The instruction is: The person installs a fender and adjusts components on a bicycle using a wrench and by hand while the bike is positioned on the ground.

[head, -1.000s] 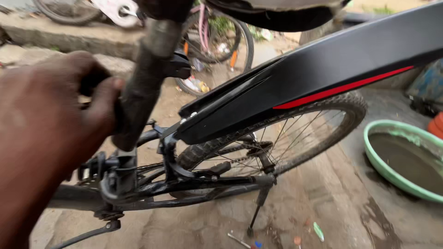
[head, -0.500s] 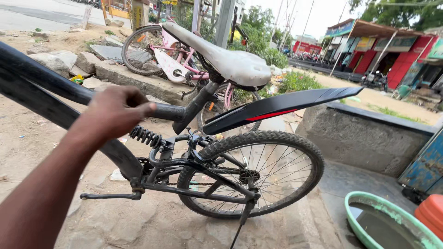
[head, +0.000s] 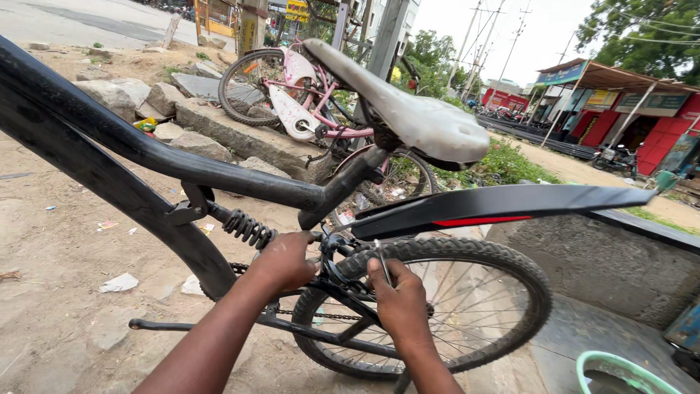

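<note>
Gripping the black steel bicycle frame (head: 146, 157) near its coil spring (head: 248, 228), left hand (head: 286, 261) steadies; right hand (head: 399, 299) seemingly pinches a thin cable (head: 382, 259)—keep it taut.

— How many bicycles are there?
— Two: a black bicycle (head: 146, 157) in front and a pink bicycle (head: 306, 95) behind it by the stones.

— Saddles?
— One grey saddle (head: 415, 117) in view.

— Wheels?
— One rear wheel (head: 467, 306) on the black one, two partly visible on the pink one.

— Mudguards and springs?
— One black mudguard (head: 503, 203), one coil spring (head: 248, 228).

— Hands?
— Two: a left hand (head: 286, 260) and a right hand (head: 399, 299).

— Basins?
— One green basin (head: 620, 372).
</note>
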